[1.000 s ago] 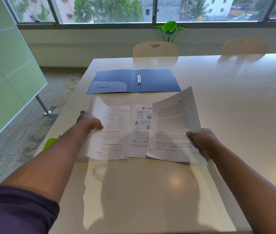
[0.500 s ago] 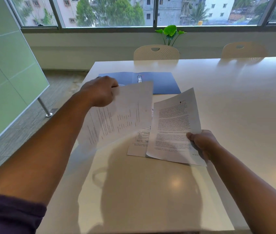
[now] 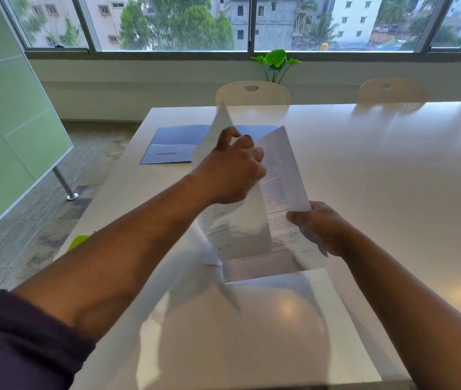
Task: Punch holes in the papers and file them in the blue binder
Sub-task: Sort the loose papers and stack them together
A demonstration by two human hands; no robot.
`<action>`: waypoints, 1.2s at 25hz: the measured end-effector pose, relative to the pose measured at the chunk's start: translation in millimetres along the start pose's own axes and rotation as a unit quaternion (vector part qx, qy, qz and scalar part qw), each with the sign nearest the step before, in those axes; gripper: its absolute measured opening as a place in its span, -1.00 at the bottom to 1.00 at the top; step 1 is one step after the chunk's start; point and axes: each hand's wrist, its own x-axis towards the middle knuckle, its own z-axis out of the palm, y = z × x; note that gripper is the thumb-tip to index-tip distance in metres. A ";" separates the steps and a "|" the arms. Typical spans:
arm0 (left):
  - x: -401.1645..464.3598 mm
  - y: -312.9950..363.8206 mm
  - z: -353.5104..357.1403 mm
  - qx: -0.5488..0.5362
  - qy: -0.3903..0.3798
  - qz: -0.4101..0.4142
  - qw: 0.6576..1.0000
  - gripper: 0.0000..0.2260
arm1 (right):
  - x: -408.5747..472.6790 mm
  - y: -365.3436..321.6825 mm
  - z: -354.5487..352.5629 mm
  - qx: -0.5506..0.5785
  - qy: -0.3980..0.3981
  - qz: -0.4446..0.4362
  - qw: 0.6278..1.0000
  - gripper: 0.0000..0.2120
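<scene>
Left hand (image 3: pixel 232 170) has swung its sheet (image 3: pixel 237 229) rightward against the right hand (image 3: pixel 322 226)'s page (image 3: pixel 282 170), fingers of both pinching paper; blue binder (image 3: pixel 173 143) open on tabletop (image 3: pixel 392 178) behind.

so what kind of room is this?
Likely an office meeting room: a long white table with chairs along the far side, a glass partition on the left, upper-floor windows facing buildings.

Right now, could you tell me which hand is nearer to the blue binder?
Left. The left hand overlaps the blue binder in view; the right hand is nearer the person.
</scene>
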 end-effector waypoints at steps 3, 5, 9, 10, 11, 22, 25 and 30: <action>9.4 21.1 16.2 -0.003 0.037 0.018 0.999 -0.85 | -5.5 -4.7 11.1 0.024 -0.032 -0.011 0.999 -0.80; 10.6 33.1 25.5 -0.045 0.068 0.012 0.997 -0.89 | -9.0 -4.9 17.4 0.062 -0.045 -0.005 0.997 -0.79; 5.7 47.5 42.1 -0.140 0.120 -0.002 0.983 -0.96 | -16.8 -0.6 24.3 0.140 -0.063 -0.013 0.988 -0.72; 3.9 49.8 46.4 -0.157 0.124 -0.011 0.980 -0.97 | -19.3 0.5 27.6 0.154 -0.059 -0.018 0.986 -0.69; 2.3 51.3 49.8 -0.172 0.129 -0.021 0.976 -0.98 | -21.4 1.8 30.7 0.154 -0.047 -0.024 0.987 -0.66; -5.2 42.9 59.9 -0.130 0.156 -0.171 0.964 -0.42 | -13.7 16.1 26.8 0.161 -0.046 -0.055 0.984 -0.78; -12.3 30.4 55.9 -0.137 0.096 -0.330 0.929 -0.15 | -9.3 17.5 20.6 0.199 -0.028 -0.046 0.979 -0.72; -33.0 5.1 50.8 -0.527 0.073 -0.550 0.644 0.05 | -1.2 19.0 7.7 0.232 -0.006 -0.081 0.969 -0.60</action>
